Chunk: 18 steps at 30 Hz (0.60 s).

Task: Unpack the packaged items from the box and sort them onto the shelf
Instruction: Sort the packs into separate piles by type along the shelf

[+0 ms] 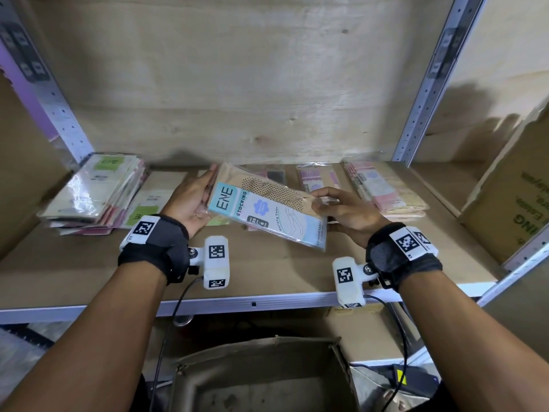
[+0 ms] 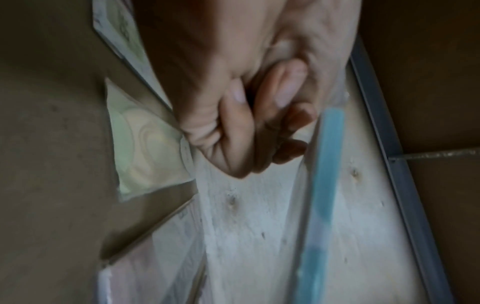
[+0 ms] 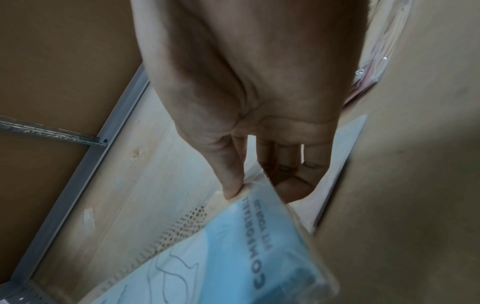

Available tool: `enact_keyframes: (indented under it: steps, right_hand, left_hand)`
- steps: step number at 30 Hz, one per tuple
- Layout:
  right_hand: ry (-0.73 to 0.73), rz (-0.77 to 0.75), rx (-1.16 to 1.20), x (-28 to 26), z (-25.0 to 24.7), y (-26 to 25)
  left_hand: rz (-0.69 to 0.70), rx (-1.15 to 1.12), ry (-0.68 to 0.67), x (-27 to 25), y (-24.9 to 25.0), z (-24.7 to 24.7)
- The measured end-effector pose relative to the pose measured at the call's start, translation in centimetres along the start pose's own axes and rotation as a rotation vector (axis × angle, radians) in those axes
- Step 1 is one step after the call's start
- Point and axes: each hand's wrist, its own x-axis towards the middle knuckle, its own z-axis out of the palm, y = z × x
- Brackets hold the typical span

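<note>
A stack of clear-wrapped stocking packets (image 1: 267,212) with a light blue "ENE STOCKING" label hangs tilted just above the wooden shelf board (image 1: 267,272). My left hand (image 1: 205,191) holds its left end against the palm; in the blurred left wrist view that hand (image 2: 259,133) has curled fingers beside the packets' blue edge (image 2: 324,185). My right hand (image 1: 319,200) pinches the right edge. The right wrist view shows the right hand (image 3: 259,185) with its thumb on top of the packets (image 3: 233,257) and fingers underneath. An open cardboard box (image 1: 261,373) stands below the shelf.
Packet piles lie on the shelf: a green-labelled heap (image 1: 98,194) at the left, pink ones (image 1: 318,179) at the back, another pile (image 1: 383,188) at the right. Grey metal uprights (image 1: 427,81) frame the bay. A carton (image 1: 511,197) stands in the bay to the right.
</note>
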Motion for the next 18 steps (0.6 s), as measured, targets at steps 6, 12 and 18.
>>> enact_keyframes:
  steps: [6, 12, 18]
  right_hand:
    - [-0.005, 0.003, 0.025, 0.4, 0.2, 0.1]
    - [0.026, 0.026, 0.102, 0.8, -0.3, 0.5]
    - [0.066, 0.033, 0.286, 1.0, -0.6, 0.7]
  left_hand:
    - [-0.047, -0.194, -0.142, 0.3, 0.0, -0.5]
    - [-0.004, -0.029, 0.153, 1.8, -1.0, -1.2]
    - [-0.084, 0.027, 0.078, 1.8, -1.1, -1.4]
